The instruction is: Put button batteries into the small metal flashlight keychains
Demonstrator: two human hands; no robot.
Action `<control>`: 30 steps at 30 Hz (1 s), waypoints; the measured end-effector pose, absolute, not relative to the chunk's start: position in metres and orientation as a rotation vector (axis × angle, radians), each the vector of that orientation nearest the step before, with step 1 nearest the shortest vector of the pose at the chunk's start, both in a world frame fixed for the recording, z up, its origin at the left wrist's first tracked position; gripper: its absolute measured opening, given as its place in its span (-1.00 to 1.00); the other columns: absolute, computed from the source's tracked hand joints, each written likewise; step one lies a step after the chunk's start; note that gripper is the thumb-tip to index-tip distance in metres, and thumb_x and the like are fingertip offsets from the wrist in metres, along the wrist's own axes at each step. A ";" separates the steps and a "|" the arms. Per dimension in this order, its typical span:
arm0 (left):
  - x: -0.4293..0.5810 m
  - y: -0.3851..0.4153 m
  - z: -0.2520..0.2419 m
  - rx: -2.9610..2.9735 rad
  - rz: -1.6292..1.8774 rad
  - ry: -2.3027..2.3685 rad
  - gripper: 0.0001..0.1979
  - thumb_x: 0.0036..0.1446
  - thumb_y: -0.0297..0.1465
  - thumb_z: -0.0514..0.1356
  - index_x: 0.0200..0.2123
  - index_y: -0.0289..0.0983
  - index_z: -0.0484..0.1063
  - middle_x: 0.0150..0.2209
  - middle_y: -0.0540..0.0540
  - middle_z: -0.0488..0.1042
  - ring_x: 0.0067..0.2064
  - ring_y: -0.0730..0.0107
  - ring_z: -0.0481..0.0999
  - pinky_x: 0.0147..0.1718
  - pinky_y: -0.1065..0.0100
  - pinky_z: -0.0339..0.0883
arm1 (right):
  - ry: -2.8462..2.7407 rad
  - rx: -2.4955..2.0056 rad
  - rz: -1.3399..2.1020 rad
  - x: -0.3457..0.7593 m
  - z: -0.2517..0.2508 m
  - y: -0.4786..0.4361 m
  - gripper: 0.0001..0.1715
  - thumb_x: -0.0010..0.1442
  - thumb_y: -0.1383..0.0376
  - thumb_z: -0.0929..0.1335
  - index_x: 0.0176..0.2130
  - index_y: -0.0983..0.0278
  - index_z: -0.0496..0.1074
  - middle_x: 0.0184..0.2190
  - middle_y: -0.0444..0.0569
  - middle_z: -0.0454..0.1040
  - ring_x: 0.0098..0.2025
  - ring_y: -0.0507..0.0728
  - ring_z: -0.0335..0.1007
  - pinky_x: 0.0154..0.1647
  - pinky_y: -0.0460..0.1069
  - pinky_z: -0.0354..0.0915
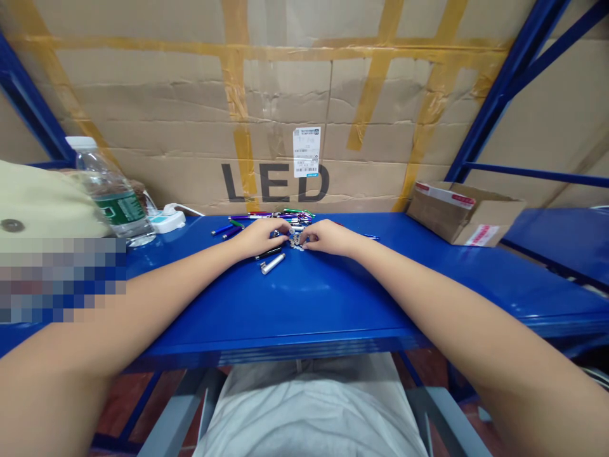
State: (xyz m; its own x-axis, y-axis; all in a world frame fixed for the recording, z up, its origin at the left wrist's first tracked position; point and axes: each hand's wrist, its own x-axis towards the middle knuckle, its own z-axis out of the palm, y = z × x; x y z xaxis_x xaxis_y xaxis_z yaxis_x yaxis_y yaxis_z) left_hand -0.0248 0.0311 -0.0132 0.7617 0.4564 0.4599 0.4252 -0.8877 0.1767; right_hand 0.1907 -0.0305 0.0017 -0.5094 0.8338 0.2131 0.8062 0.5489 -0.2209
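Both my hands rest on a blue shelf top (304,298), side by side at its far middle. My left hand (259,237) is curled, fingers pinched on something small I cannot make out. My right hand (328,238) is likewise curled, fingertips meeting the left over a small heap of tiny silvery parts (295,242). A silver tube (273,263) and a dark tube (269,253) lie just in front of my left hand. Behind the hands is a pile of coloured pen-like tubes (280,218), purple, blue and green.
A water bottle (111,193) stands at the left, a white power strip (166,220) beside it. A cream object (42,200) sits far left. A small cardboard box (464,212) lies at the right. A taped cardboard wall (276,114) marked LED backs the shelf.
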 end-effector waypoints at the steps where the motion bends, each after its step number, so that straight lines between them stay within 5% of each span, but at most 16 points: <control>1: -0.025 0.031 -0.013 2.893 0.777 0.722 -0.83 0.13 -0.41 0.17 -0.18 -0.23 0.45 -0.20 -0.09 0.55 -0.17 0.28 0.51 -0.18 0.28 0.34 | -2.495 -1.365 0.110 0.190 0.001 -0.030 -0.79 0.12 0.42 0.36 -0.23 0.23 0.56 -0.28 -0.08 0.59 -0.27 0.06 0.45 -0.26 -0.07 0.23; 13: -0.025 0.032 -0.014 2.894 0.753 0.652 -0.80 0.17 -0.39 0.15 -0.13 -0.25 0.45 -0.19 -0.11 0.56 -0.18 0.28 0.52 -0.18 0.29 0.33 | -2.093 -1.234 -0.032 0.184 -0.003 -0.026 -0.78 0.21 0.27 0.31 -0.22 0.31 0.52 -0.44 -0.08 0.50 -0.39 0.04 0.33 -0.37 -0.08 0.13; 30: -0.026 0.035 -0.014 2.870 0.735 0.675 -0.81 0.17 -0.38 0.17 -0.15 -0.27 0.47 -0.21 -0.08 0.58 -0.19 0.30 0.54 -0.15 0.31 0.36 | -2.350 -1.079 -0.166 0.188 -0.002 -0.029 -0.78 0.21 0.31 0.30 -0.23 0.29 0.53 -0.34 -0.03 0.53 -0.32 0.07 0.36 -0.30 -0.07 0.14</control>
